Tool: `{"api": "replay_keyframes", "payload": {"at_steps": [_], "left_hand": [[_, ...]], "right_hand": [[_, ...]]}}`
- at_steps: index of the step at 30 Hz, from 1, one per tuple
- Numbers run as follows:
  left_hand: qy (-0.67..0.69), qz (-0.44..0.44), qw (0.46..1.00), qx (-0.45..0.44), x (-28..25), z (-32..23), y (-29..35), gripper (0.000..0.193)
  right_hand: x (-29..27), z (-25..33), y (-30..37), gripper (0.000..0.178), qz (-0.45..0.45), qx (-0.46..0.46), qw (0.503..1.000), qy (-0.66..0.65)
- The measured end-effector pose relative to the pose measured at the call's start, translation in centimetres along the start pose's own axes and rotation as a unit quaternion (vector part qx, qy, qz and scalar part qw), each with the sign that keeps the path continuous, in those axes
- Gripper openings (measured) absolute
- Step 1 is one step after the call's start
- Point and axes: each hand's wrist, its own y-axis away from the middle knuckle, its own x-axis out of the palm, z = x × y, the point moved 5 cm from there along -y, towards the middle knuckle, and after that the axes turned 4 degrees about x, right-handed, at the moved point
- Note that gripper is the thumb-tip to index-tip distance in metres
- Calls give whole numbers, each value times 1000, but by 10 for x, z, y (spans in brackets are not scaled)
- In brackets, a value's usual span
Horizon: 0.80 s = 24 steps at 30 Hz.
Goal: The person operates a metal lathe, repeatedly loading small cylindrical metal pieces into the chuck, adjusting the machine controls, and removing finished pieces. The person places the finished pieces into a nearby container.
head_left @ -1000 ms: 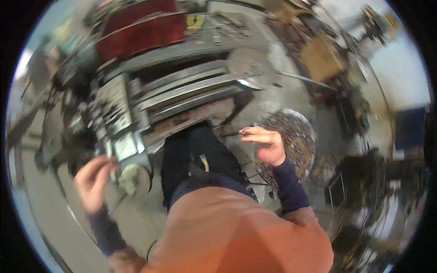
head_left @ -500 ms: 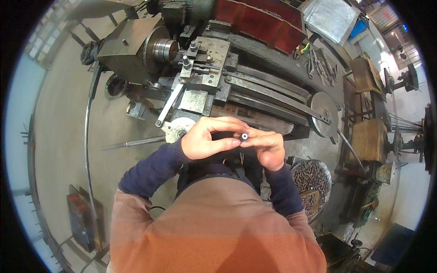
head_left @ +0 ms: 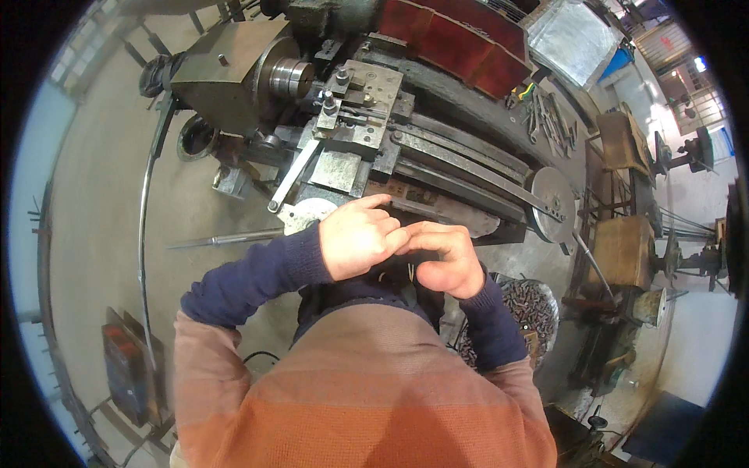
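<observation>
My left hand (head_left: 361, 242) is closed, its back turned up and the fingers curled under, in front of the lathe carriage. My right hand (head_left: 447, 259) meets it at the fingertips, with its fingers bent and drawn together. Whatever lies between the two hands is hidden by the fingers. Just beyond them is the metal lathe, with its tool post (head_left: 330, 111), a long crank lever (head_left: 296, 175) and a pale round hub (head_left: 310, 213) close to my left hand.
The lathe chuck (head_left: 292, 78) is at the upper left. A round tub (head_left: 552, 320) of small dark metal pieces stands by my right forearm. Wrenches (head_left: 552, 121) lie at the upper right, near a dark red metal box (head_left: 460, 43). A long rod handle (head_left: 226, 238) sticks out to the left.
My left hand has rolled over and curled its fingers. The round, holed end of a small cylindrical part, seen between my hands before, is now out of sight. The view has shifted slightly.
</observation>
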Motion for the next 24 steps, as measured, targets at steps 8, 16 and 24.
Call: {"api": "replay_keyframes", "payload": {"at_steps": [8,16,24], "left_hand": [[151,-62,987,-11,-12,6,1,11],[393,-62,909,-124,-12,12,4,21],[438,-89,882,-150,-10,19,9,19]], "right_hand": [[6,-19,0,33,39,17,988,-147],[7,-26,4,24,11,-65,980,-188],[13,-29,6,39,-47,-81,965,-243]]}}
